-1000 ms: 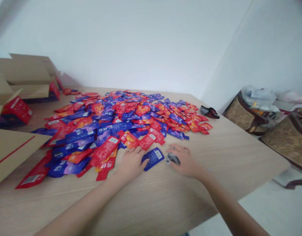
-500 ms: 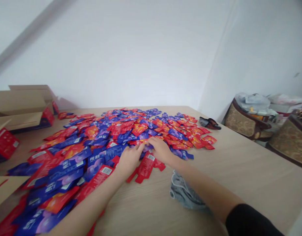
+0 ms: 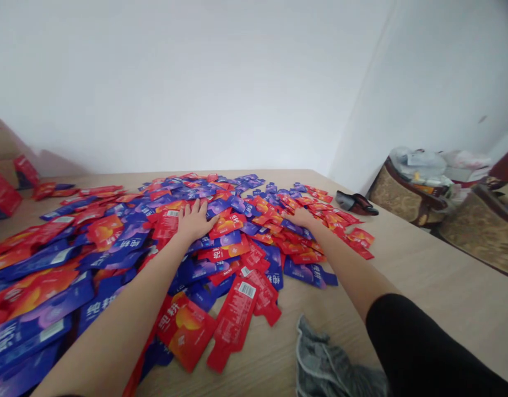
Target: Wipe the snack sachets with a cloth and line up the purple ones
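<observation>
We press our left hand point(image 3: 194, 221), fingers spread flat, on the packet pile point(image 3: 125, 242); our right hand point(image 3: 301, 218), grip unclear, rests on the pile's right side.

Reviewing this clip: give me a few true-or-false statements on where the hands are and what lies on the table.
1. Both hands lie flat on the packet pile. True: left hand, right hand.
2. All packets are green. False: they are red and blue.
3. A grey cloth lies on the table near the right arm. True.
4. The left hand lifts a packet in the air. False: it rests palm down, fingers spread.
</observation>
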Demonstrator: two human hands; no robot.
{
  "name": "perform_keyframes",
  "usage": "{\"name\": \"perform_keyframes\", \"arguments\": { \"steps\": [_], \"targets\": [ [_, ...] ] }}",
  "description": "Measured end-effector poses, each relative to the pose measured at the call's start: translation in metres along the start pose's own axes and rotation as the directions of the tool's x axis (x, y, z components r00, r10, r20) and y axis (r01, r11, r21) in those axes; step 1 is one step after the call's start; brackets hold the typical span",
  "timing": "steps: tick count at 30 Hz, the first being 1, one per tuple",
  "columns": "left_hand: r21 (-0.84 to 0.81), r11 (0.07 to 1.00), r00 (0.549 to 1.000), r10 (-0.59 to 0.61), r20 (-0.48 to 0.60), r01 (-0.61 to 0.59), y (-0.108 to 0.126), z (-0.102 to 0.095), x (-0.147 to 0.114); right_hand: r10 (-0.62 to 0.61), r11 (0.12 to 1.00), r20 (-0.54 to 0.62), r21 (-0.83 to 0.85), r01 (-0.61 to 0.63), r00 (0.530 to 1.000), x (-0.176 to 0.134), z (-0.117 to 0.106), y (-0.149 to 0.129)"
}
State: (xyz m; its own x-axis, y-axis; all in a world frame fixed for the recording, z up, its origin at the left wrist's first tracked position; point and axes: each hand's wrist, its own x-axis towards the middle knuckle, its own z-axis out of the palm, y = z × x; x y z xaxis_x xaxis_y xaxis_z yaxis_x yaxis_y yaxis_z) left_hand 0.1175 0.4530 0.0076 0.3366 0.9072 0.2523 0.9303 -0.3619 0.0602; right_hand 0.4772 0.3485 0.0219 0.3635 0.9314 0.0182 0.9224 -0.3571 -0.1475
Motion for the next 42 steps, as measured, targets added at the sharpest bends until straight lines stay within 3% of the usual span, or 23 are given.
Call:
{"name": "perform_keyframes", "arguments": {
  "steps": [5,10,14,17,19,21,23,25,27,30,34,37,40,42],
  "targets": [
    [-0.020,0.999,0.999,-0.025,-0.025,0.025,0.004,0.001,0.007,-0.008,0.996,-0.002,-0.088,0.008,1.000,0.002,0.007,-0.008],
    [-0.041,0.999,0.995,0.005,-0.102,-0.009,0.006,-0.012,-0.009,-0.037,0.993,-0.095,-0.119,0.025,0.995,-0.018,-0.024,-0.015],
    [-0.046,0.996,0.985,0.065,-0.157,-0.073,0.004,-0.038,-0.038,-0.086,0.992,-0.217,-0.109,0.063,0.972,-0.052,-0.054,-0.029],
    [-0.126,0.986,0.979,0.085,-0.188,-0.110,0.002,-0.062,-0.064,-0.201,0.979,-0.265,-0.095,0.181,0.943,-0.105,-0.066,-0.056],
    [-0.207,0.966,0.974,0.113,-0.195,-0.154,0.001,-0.079,-0.084,-0.375,0.926,-0.304,-0.068,0.372,0.876,-0.157,-0.064,-0.077],
    [-0.275,0.936,0.966,0.168,-0.195,-0.219,0.000,-0.096,-0.107,-0.598,0.783,-0.320,-0.041,0.620,0.735,-0.215,-0.051,-0.097],
    [-0.324,0.902,0.952,0.228,-0.206,-0.286,0.001,-0.111,-0.134,-0.751,0.636,-0.265,-0.043,0.770,0.605,-0.272,-0.028,-0.113],
    [-0.355,0.873,0.937,0.271,-0.218,-0.335,0.003,-0.124,-0.164,-0.808,0.581,-0.159,-0.046,0.813,0.568,-0.319,0.002,-0.123],
    [-0.374,0.850,0.928,0.314,-0.203,-0.370,0.006,-0.134,-0.196,-0.803,0.594,-0.089,-0.045,0.803,0.589,-0.349,0.032,-0.126],
    [-0.395,0.829,0.917,0.377,-0.126,-0.395,0.009,-0.144,-0.243,-0.775,0.625,-0.088,0.046,0.779,0.626,-0.364,0.060,-0.120],
    [-0.393,0.828,0.907,0.418,-0.042,-0.400,0.009,-0.153,-0.296,-0.706,0.662,-0.104,0.255,0.705,0.701,-0.354,0.056,-0.105],
    [-0.399,0.829,0.913,0.402,-0.063,-0.392,0.013,-0.163,-0.327,-0.629,0.686,-0.200,0.311,0.658,0.751,-0.363,0.041,-0.101],
    [-0.418,0.826,0.923,0.370,-0.105,-0.378,0.025,-0.172,-0.359,-0.669,0.632,-0.234,0.320,0.706,0.705,-0.397,0.039,-0.109],
    [-0.418,0.818,0.910,0.410,-0.058,-0.395,0.037,-0.171,-0.382,-0.734,0.602,-0.131,0.329,0.728,0.666,-0.421,0.042,-0.117]
  ]
}}
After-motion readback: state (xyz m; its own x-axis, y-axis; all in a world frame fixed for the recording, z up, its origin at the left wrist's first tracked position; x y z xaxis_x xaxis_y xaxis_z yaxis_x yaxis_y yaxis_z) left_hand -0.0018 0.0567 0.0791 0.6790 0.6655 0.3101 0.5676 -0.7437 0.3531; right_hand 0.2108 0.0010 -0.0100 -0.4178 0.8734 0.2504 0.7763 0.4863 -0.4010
